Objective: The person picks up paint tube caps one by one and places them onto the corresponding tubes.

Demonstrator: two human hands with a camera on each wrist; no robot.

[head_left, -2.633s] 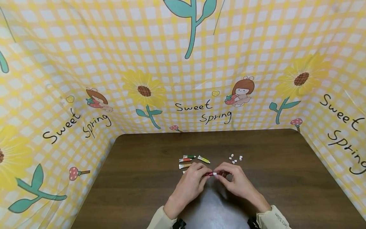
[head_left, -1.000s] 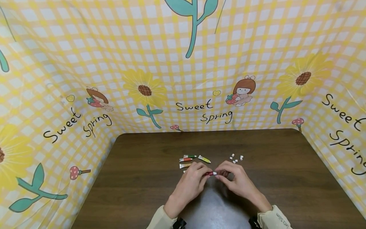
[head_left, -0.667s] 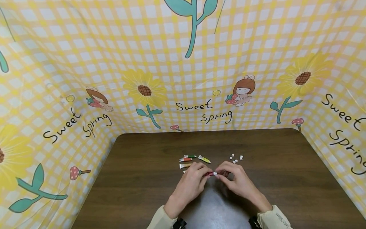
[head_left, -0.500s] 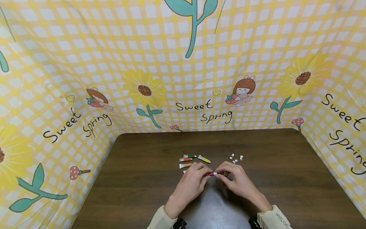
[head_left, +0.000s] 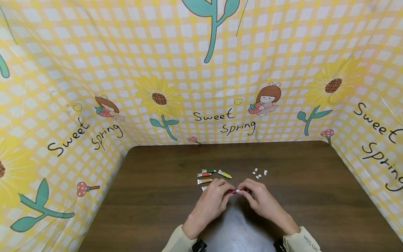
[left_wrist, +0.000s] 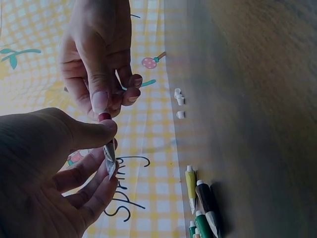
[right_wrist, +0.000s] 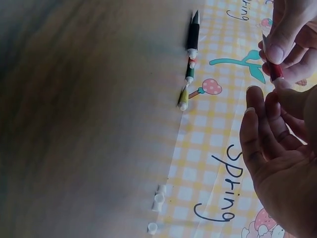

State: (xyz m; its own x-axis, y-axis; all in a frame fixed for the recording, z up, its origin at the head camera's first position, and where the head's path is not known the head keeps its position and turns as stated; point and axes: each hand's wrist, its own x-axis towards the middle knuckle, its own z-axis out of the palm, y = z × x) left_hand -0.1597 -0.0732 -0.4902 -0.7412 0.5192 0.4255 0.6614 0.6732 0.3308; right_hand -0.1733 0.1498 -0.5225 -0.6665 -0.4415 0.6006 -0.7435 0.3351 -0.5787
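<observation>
Over the middle of the table, my left hand (head_left: 209,200) pinches a small dark red paint tube (head_left: 232,191) between thumb and fingers. Its flat silvery tail (left_wrist: 110,161) sticks out below the thumb in the left wrist view. At the tube's other end, my right hand (head_left: 262,201) pinches the white cap (head_left: 238,191) with thumb and index finger. The other right fingers hang loosely curled in the right wrist view. Behind the left hand lie several more paint tubes: green (head_left: 209,171), orange-red (head_left: 204,174), ochre (head_left: 204,181) and yellow (head_left: 225,174). One pale tube (head_left: 204,188) is mostly hidden by that hand.
Several small white caps (head_left: 259,176) lie loose on the dark wooden table (head_left: 151,196), beyond the right hand. A yellow checked cloth (head_left: 217,87) with flower prints hangs around the table's back and sides.
The right thumb and finger have turned slightly at the tube's white cap. The left hand has shifted a little to the right, showing more of the ochre and pale tubes.
</observation>
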